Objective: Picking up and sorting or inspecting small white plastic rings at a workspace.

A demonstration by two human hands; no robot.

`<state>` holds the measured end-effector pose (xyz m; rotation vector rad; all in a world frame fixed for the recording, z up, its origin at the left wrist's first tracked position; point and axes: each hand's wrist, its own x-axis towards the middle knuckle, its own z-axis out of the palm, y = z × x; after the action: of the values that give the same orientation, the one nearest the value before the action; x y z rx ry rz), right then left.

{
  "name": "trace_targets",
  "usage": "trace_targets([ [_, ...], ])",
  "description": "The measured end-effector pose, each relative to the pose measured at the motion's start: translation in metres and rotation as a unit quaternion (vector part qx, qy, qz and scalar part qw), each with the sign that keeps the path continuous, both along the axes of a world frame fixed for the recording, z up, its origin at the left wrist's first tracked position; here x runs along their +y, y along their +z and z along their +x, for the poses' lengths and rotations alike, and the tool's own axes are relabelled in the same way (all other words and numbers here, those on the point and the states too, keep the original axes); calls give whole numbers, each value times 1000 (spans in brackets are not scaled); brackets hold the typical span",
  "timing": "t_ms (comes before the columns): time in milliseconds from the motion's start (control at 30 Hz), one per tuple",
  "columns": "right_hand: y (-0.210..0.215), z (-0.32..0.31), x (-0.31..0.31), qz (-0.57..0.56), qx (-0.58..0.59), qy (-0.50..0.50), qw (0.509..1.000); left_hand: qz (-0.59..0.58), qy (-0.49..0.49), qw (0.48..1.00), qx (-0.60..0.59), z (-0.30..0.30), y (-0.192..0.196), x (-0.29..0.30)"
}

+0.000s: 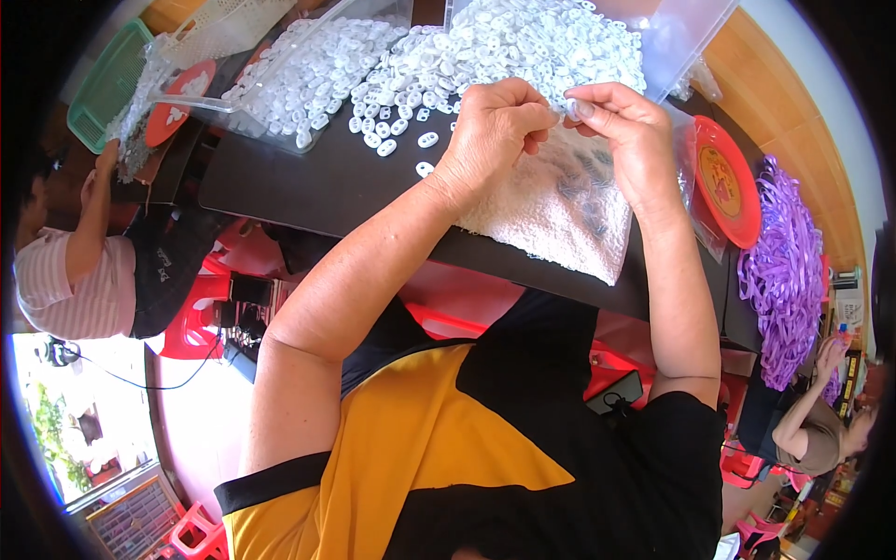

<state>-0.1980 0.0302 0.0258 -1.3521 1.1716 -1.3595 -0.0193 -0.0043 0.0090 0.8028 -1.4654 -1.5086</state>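
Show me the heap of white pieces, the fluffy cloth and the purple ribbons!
Heap of white pieces [532, 49]: head view, middle of the heap.
Fluffy cloth [549, 217]: head view, its middle.
Purple ribbons [782, 271]: head view, middle of the bundle.

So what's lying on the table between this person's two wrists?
In the head view, a pale, fluffy cloth lies between them on the dark table, with small dark pieces on it, too fine to identify.

A small workshop is suggested by heaped white oval plastic pieces [523, 47], bundled purple ribbons [784, 271] and a dark worktable [299, 182].
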Motion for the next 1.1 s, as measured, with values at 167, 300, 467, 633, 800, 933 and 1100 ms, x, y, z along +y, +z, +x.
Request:
trace_targets([
  [167,-4,12,3,-65,55,-35,996,-49,6,999,-7,-3,-5,1],
  [300,4,12,5,-12,39,-23,999,-27,-1,1000,12,-1,-2,1],
  [467,7,3,3,3,49,-7,999,0,-5,1000,14,-1,-1,0],
  [633,6,3,4,11,87,-2,996,-4,-7,1000,8,-1,-1,-1],
  [800,9,2,6,-5,100,-13,995,-5,-17,1000,-8,-4,0,1],
  [933,10,3,6,4,100,-15,995,-10,-14,1000,-25,-5,0,2],
  [1100,11,10,8,14,122,-31,992,-24,-8,999,-29,-5,0,3],
])
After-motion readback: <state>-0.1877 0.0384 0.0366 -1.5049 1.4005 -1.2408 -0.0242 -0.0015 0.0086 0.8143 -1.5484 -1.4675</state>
